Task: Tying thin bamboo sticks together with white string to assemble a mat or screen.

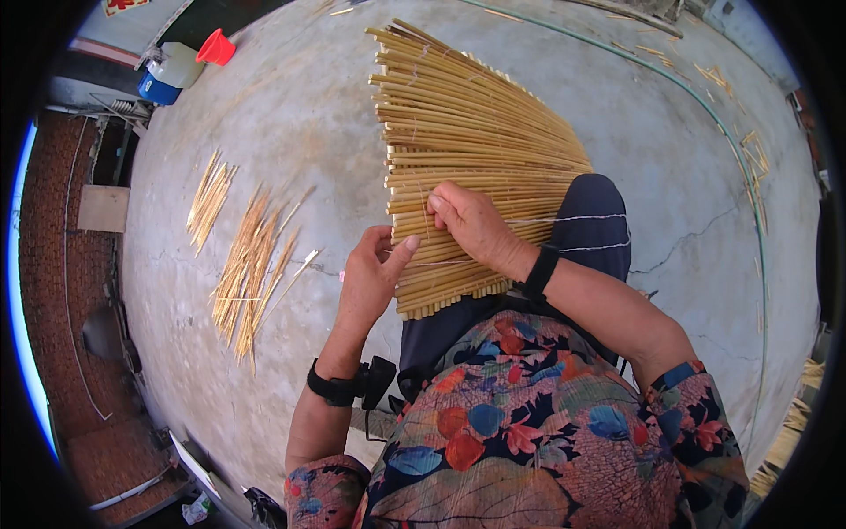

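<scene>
1. In the head view, the mat of yellow stalks [480, 145] lies in front of the person, its near edge at the lap and its far part spreading like a fan. The stalks run roughly left to right, side by side, with cut ends lined up along the left edge.
2. The left hand [366, 278] is at the near left of the mat, gripping its left edge: the thumb lies over the stalk ends, and the fingers are bent beside the edge, partly hidden.
3. The right hand [471, 220] is above the near part of the mat, thumb and forefinger closed together. Whether something fine sits in that pinch, I cannot tell.
4. A pale thread [599, 217] passes over the right knee [592, 194] in a loop, both its strands leading left toward the mat. Fine stitches cross some stalks.
5. A black band [540, 271] circles the right wrist; another strap [333, 385], with a small dark device, circles the left forearm.
6. To the left on the grey floor [300, 115] lie a larger pile of loose stalks [251, 269] and, just beyond it, a smaller bunch [210, 203].
7. Far left stand a red bucket [217, 48], a whitish jug [181, 64] and a blue container [159, 88].
8. On the right, a green hose [756, 212] curves along the floor, with scattered stalk pieces [754, 163] near it.
</scene>
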Demonstrator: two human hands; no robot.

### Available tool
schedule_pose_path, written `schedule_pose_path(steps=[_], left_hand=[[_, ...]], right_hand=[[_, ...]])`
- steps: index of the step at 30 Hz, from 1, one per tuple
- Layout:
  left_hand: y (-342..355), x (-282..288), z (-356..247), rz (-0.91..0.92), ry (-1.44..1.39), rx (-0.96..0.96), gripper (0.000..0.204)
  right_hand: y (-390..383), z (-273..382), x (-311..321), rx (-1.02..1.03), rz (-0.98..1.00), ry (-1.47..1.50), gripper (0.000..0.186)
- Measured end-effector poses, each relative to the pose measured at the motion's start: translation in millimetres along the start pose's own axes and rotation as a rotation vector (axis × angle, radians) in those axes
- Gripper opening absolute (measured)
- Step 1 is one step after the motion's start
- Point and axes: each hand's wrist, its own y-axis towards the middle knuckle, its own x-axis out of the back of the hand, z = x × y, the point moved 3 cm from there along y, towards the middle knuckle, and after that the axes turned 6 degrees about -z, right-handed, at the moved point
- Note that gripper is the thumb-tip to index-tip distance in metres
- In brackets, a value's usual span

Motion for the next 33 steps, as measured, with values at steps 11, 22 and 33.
schedule_pose_path(steps=[11,22,33], left_hand=[[18.4,-6.9,-18.2,-0.174,0.411,-0.166,0.036],[19.7,-5.4,-10.7,-0.179,0.388,-0.198,0.037],[22.1,-6.1,-8.7,-0.184,0.354,-0.208,0.039]], right_hand=[[0.8,-5.5,-1.9,0.023,0.007,0.041,0.022],[-19.0,12.7,35.7,-0.158,0.138,-0.013,0.023],[-55.5,26.1,18.2,-0.047,0.244,-0.163,0.015]])
